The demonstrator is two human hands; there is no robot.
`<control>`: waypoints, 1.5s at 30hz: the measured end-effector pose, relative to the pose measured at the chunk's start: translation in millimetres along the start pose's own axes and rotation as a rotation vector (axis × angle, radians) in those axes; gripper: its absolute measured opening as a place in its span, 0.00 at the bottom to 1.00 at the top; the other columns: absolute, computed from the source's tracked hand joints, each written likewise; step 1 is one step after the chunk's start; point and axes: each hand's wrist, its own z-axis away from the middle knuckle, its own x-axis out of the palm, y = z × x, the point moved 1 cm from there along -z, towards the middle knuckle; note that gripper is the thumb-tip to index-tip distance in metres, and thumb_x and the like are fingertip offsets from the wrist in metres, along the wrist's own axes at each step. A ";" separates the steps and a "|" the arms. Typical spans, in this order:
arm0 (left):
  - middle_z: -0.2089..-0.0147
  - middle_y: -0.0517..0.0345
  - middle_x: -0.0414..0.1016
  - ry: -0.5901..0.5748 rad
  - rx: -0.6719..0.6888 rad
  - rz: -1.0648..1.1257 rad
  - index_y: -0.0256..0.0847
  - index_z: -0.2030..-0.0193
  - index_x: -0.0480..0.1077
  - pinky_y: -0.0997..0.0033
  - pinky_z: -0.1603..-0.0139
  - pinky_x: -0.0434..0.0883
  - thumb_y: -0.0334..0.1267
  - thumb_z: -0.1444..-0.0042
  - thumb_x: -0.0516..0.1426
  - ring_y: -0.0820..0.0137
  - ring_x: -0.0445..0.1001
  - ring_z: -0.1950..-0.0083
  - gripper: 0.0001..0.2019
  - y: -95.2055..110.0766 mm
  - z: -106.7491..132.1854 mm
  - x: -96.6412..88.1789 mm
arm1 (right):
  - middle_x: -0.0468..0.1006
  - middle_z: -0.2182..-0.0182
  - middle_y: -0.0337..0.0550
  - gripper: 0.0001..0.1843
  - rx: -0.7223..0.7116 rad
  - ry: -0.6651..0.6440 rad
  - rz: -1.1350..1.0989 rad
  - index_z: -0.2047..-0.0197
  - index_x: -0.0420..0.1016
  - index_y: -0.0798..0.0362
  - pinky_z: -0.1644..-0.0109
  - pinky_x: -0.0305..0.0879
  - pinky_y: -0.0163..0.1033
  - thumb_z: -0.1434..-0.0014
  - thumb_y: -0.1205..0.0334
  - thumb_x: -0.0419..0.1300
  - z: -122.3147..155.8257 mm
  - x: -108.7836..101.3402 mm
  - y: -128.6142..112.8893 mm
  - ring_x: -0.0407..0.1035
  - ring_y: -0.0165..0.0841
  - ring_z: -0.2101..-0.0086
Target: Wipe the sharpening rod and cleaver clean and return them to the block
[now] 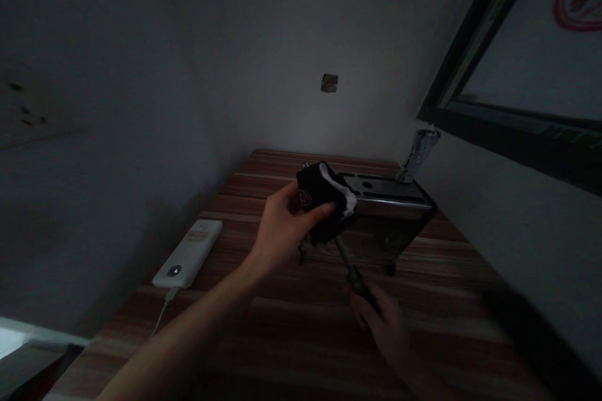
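My left hand [285, 222] grips a black boxy part [320, 200] with a white curved strip along one edge and a small round emblem on its side. It is held up over the wooden table. My right hand [383, 319] is closed round the dark handle of a screwdriver [347, 257]. The shaft slants up and left, with its far end at the underside of the black part. Whether the tip sits in a screw is hidden. Behind the part stands a low metal-topped rack [390, 191] with dark legs.
On the left of the striped wooden table [277, 326] lies a white power bank [190, 257] with a cable plugged in. A crumpled grey plastic packet [418, 153] stands on the rack's right end. Walls close in the table at the back and sides. A dark blurred object [531, 332] is at right.
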 end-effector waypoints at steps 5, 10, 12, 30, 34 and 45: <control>0.66 0.55 0.79 0.100 0.070 -0.009 0.36 0.66 0.73 0.72 0.64 0.72 0.42 0.60 0.66 0.67 0.76 0.64 0.15 1.0 -10.8 -19.1 | 0.63 0.84 0.35 0.23 -0.005 0.000 0.024 0.64 0.75 0.59 0.81 0.53 0.31 0.46 0.45 0.57 0.2 1.8 3.2 0.56 0.26 0.84; 0.65 0.54 0.79 0.140 0.102 0.050 0.36 0.65 0.74 0.73 0.65 0.72 0.46 0.59 0.66 0.67 0.76 0.63 0.17 1.3 -17.0 -31.9 | 0.63 0.84 0.35 0.21 -0.039 0.014 0.066 0.65 0.76 0.57 0.79 0.56 0.32 0.47 0.46 0.57 0.7 2.2 4.6 0.55 0.26 0.83; 0.65 0.55 0.79 0.147 0.098 0.064 0.37 0.66 0.74 0.74 0.66 0.72 0.47 0.59 0.66 0.67 0.76 0.64 0.17 2.8 -17.4 -33.8 | 0.62 0.84 0.35 0.21 -0.032 -0.001 0.073 0.65 0.77 0.57 0.79 0.56 0.32 0.47 0.46 0.57 0.8 1.9 5.4 0.55 0.26 0.83; 0.67 0.57 0.79 0.117 0.098 0.107 0.37 0.67 0.75 0.74 0.66 0.71 0.45 0.60 0.66 0.70 0.76 0.67 0.15 4.9 -13.8 -29.8 | 0.66 0.83 0.36 0.20 0.002 -0.097 0.103 0.66 0.76 0.57 0.77 0.60 0.32 0.45 0.47 0.57 1.6 3.0 0.9 0.60 0.27 0.81; 0.66 0.56 0.79 0.107 0.091 0.082 0.38 0.66 0.75 0.74 0.66 0.72 0.47 0.58 0.65 0.69 0.76 0.66 0.15 3.9 -12.0 -27.8 | 0.67 0.83 0.37 0.19 -0.028 -0.041 0.123 0.66 0.76 0.55 0.77 0.61 0.33 0.46 0.46 0.58 2.3 2.1 2.9 0.62 0.29 0.81; 0.68 0.59 0.78 0.110 0.105 0.139 0.39 0.68 0.74 0.75 0.66 0.72 0.42 0.56 0.65 0.72 0.75 0.68 0.11 -1.3 -6.3 -19.6 | 0.70 0.81 0.40 0.20 -0.026 -0.013 0.136 0.66 0.77 0.54 0.75 0.63 0.35 0.48 0.45 0.58 2.4 -1.2 2.5 0.64 0.32 0.79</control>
